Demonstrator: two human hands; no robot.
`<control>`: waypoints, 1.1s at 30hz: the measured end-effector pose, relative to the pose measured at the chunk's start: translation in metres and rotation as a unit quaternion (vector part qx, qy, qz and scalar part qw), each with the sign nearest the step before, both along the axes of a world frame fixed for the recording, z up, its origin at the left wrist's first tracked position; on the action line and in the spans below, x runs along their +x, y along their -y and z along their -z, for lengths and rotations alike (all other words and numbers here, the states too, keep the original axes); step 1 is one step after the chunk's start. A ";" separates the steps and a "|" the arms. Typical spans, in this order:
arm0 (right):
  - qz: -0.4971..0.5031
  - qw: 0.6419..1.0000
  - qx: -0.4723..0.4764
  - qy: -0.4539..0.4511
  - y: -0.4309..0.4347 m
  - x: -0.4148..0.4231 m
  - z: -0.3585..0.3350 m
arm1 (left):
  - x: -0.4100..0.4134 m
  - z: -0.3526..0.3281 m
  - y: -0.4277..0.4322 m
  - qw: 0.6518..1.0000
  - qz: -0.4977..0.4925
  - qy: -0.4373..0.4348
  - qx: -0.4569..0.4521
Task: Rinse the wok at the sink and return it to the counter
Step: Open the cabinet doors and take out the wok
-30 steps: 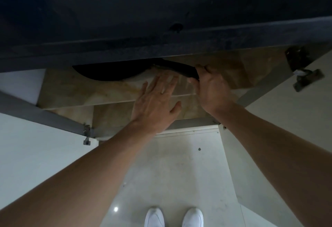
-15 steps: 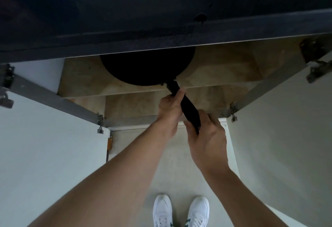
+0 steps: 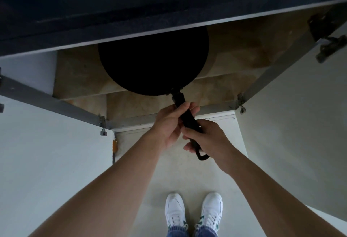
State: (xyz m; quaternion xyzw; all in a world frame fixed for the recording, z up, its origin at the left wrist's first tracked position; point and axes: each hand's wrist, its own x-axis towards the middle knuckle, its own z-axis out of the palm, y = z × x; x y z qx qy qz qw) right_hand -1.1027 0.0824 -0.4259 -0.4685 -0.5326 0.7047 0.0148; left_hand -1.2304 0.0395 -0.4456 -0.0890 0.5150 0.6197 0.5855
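So the left hand (image 3: pixel 169 124) and right hand (image 3: pixel 208 139) are both gripping the wok (image 3: pixel 154 62) by its handle (image 3: pixel 187 118), mid-frame. I'd be sliding it out level, dodging the countertop (image 3: pixel 169 11) up top.

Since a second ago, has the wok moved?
Yes. The wok has slid out from under the counter edge toward the person; its handle now reaches past the cabinet's front rail.
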 end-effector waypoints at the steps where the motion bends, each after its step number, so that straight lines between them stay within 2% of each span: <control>1: 0.005 1.000 -0.025 -0.018 -0.002 -0.005 0.000 | -0.001 0.001 0.002 1.000 0.008 -0.002 0.002; 6: -0.033 0.999 -0.018 -0.036 0.005 -0.020 0.010 | -0.006 0.001 0.011 1.000 0.019 -0.008 0.004; 11: 0.017 0.999 0.016 -0.027 0.020 -0.019 0.016 | -0.011 -0.003 0.010 0.999 0.041 -0.007 0.012; 15: -0.010 0.999 0.053 -0.007 0.025 -0.011 0.020 | -0.006 0.000 0.016 0.999 0.043 0.006 0.001; 19: -0.022 1.000 0.004 -0.011 0.029 -0.010 0.023 | -0.008 0.006 0.024 0.998 0.067 0.005 0.001; 25: 0.024 0.999 -0.014 -0.045 0.041 -0.007 0.032 | -0.008 0.009 0.023 0.996 0.086 -0.007 0.009; 33: 0.028 0.997 0.071 -0.028 0.053 0.010 0.035 | 0.006 0.012 0.029 0.997 0.079 -0.004 0.010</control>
